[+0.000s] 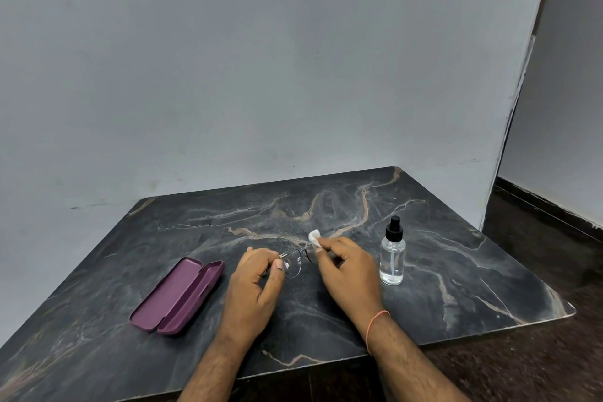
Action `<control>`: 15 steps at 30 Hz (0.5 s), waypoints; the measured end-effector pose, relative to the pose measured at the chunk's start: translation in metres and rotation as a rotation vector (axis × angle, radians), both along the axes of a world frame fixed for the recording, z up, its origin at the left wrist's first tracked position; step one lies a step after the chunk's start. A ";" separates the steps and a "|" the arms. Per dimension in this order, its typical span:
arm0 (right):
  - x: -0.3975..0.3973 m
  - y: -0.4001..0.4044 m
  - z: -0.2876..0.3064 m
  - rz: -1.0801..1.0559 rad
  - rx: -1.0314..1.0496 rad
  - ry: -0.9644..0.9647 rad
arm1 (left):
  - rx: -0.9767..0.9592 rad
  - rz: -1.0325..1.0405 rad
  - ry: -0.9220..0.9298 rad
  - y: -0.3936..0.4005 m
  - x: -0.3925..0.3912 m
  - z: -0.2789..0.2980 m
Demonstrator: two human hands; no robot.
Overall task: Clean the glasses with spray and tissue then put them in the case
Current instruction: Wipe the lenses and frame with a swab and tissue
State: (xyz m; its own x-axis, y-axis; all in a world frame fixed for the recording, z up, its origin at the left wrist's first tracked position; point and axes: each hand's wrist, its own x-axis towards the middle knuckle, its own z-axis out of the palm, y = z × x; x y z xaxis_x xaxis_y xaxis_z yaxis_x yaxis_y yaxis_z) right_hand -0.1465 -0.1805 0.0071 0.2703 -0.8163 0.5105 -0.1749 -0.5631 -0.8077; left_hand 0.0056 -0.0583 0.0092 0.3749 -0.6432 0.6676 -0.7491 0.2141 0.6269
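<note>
I am in the wiping step: my left hand (257, 274) pinches the glasses (293, 263) above the worktop (456, 271), my right hand (346, 268) presses the tissue (314, 236) on them, the spray bottle (393, 254) stands at 3 o'clock, and the open case (177, 295) waits at 9 o'clock.

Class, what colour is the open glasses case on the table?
Purple, a plum shade, inside and out: the case lies open left of the hands. The head view, the only one, shows it.
</note>
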 end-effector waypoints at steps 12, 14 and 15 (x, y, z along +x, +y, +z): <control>-0.002 -0.003 -0.002 -0.070 0.072 0.089 | -0.007 0.010 0.064 0.001 -0.001 0.002; -0.001 -0.002 -0.001 -0.058 0.025 0.104 | -0.010 0.007 0.073 0.001 -0.001 0.003; -0.001 -0.001 0.000 -0.051 0.002 0.115 | -0.012 0.007 0.077 0.001 -0.002 0.004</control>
State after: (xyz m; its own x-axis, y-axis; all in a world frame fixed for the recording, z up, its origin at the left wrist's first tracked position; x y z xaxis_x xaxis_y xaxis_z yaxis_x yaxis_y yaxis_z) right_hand -0.1479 -0.1819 0.0076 0.2851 -0.8314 0.4769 -0.2943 -0.5495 -0.7820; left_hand 0.0040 -0.0571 0.0128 0.4302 -0.6323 0.6443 -0.7002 0.2168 0.6802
